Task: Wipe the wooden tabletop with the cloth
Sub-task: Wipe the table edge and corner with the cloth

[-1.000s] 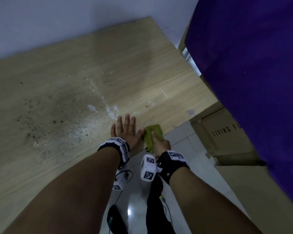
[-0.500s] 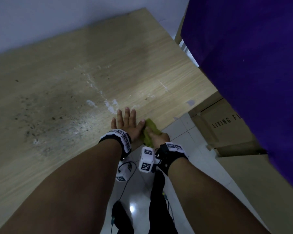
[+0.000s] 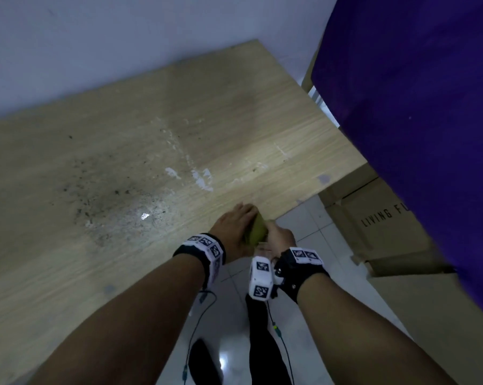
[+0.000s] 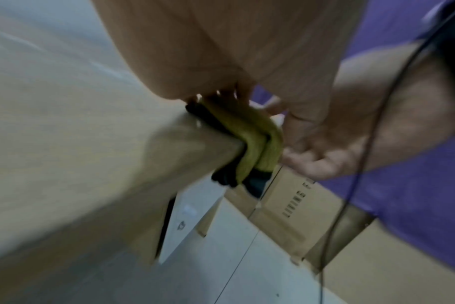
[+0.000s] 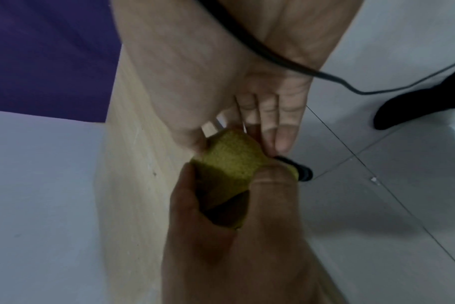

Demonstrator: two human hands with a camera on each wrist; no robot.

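Both hands meet at the near edge of the wooden tabletop, around 5 o'clock of its stained middle. The right hand pinches the folded yellow-green cloth between thumb and fingers, holding it against the board's edge. The left hand lies with fingers straight and relaxed, touching the cloth's other side. At 3 o'clock stands a cardboard box under purple fabric.

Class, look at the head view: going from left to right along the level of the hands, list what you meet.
Wooden tabletop → left hand → green cloth → right hand → cardboard box → purple fabric.
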